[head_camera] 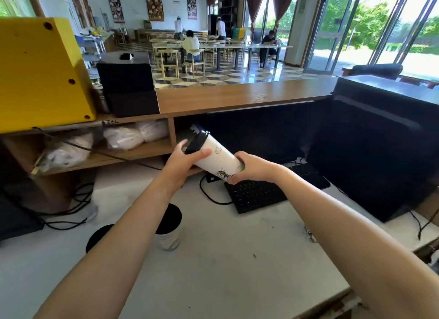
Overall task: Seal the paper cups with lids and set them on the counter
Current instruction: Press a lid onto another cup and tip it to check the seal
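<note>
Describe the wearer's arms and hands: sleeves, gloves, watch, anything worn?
Nothing worn shows. The left forearm and right forearm are bare to the frame edge, with no sleeves. The left hand and right hand have no gloves, and no watch, bracelet or ring shows.

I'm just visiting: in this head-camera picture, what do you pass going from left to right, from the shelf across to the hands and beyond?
First the yellow box → black case → left hand → lidded paper cup, held tilted → right hand → big black unit.
</note>
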Tool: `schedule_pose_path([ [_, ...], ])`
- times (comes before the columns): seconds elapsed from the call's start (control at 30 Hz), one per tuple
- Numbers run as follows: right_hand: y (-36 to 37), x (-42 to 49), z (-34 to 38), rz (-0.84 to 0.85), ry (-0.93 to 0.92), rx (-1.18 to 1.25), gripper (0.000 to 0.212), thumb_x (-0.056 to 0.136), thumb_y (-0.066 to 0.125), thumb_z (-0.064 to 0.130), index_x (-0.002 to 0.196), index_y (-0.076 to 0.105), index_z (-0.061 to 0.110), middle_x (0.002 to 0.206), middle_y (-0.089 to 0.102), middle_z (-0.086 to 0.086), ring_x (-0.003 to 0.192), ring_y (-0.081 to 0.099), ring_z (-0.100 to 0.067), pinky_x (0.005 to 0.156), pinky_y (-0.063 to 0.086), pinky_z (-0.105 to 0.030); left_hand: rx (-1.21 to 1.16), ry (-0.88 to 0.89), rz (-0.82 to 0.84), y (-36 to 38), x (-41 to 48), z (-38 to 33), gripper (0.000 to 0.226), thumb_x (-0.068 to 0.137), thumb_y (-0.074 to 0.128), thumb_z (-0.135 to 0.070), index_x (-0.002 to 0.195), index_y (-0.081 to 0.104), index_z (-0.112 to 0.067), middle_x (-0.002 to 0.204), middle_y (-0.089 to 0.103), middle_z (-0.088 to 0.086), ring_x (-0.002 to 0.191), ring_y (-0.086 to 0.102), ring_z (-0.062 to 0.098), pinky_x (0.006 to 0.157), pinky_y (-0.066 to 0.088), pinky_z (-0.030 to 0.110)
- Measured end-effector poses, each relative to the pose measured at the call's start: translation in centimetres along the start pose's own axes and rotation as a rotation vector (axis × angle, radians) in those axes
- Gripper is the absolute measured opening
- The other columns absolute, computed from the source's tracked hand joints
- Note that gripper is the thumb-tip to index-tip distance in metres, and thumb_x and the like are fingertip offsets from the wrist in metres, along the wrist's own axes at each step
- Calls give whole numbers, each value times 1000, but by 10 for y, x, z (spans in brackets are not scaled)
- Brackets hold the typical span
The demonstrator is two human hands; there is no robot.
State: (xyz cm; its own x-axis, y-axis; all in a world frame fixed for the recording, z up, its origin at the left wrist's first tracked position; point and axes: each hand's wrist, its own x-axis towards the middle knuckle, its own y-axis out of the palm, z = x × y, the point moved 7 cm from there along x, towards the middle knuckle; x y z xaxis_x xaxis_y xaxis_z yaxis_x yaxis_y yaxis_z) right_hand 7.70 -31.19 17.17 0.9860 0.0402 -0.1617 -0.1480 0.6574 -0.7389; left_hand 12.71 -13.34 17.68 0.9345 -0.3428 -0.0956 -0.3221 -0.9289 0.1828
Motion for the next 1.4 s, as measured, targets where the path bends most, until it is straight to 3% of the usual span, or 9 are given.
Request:
schedule_pose_path([
  [0.13,18,9,13,-32,-30,22,69,69,81,29,124,43,14,114,59,-2,101,58,-18,86,52,-34,310,115,-79,4,-4,-29,89,65,84,-21,139,35,-16,133,49,4,118,52,22,94,50,41],
  [0.27,19,14,35,-87,-132,371,69,70,81,21,128,45,15,117,63,-3,107,62,-18,91,54,-40,540,252,-139,15,-7,-55,103,61,86,-25,145,27,-14,141,44,4,128,43,21,105,40,40],
  [0.53,9,18,34,-319,-168,600,68,68,82,12,124,45,17,115,61,0,105,60,-13,84,54,-28,291,237,-48,28,-10,-41,58,71,80,-20,122,53,-17,117,63,-1,111,58,17,90,52,35],
  [0.63,19,21,24,-327,-169,587,71,67,83,16,127,45,17,117,61,2,105,60,-8,82,54,-23,236,245,-61,34,-10,-24,61,72,79,-18,125,50,-19,117,60,-4,113,56,15,87,49,25],
  [0.8,62,28,-11,-298,-101,461,70,69,81,17,129,45,17,116,58,7,99,56,-3,71,46,-7,248,150,-224,32,-11,41,81,68,82,-15,137,39,-19,133,54,2,124,49,19,102,44,37],
  [0.97,118,29,-59,-248,-51,544,78,71,77,1,137,39,14,117,53,5,105,53,-12,62,44,1,254,3,-224,23,-14,110,85,72,79,-22,141,30,-25,137,50,0,122,49,17,64,45,16],
  [1.17,168,36,-83,-189,-44,563,72,70,74,-8,133,44,9,119,55,2,107,56,-18,63,48,-6,270,-10,-246,0,-23,168,80,76,76,-22,142,29,-23,138,48,-3,126,45,12,104,41,31],
  [1.3,195,38,-89,-188,-41,561,70,73,75,-1,134,44,15,117,54,8,101,53,-3,72,42,1,269,-5,-271,-15,-25,192,77,75,77,-17,138,34,-23,134,48,-7,124,45,7,106,38,28],
  [1.4,208,39,-92,-194,-19,556,64,77,73,3,133,45,14,117,55,6,102,55,-7,73,42,1,272,1,-284,-24,-26,204,74,73,78,-13,132,36,-27,125,49,-15,114,47,-8,95,39,8],
])
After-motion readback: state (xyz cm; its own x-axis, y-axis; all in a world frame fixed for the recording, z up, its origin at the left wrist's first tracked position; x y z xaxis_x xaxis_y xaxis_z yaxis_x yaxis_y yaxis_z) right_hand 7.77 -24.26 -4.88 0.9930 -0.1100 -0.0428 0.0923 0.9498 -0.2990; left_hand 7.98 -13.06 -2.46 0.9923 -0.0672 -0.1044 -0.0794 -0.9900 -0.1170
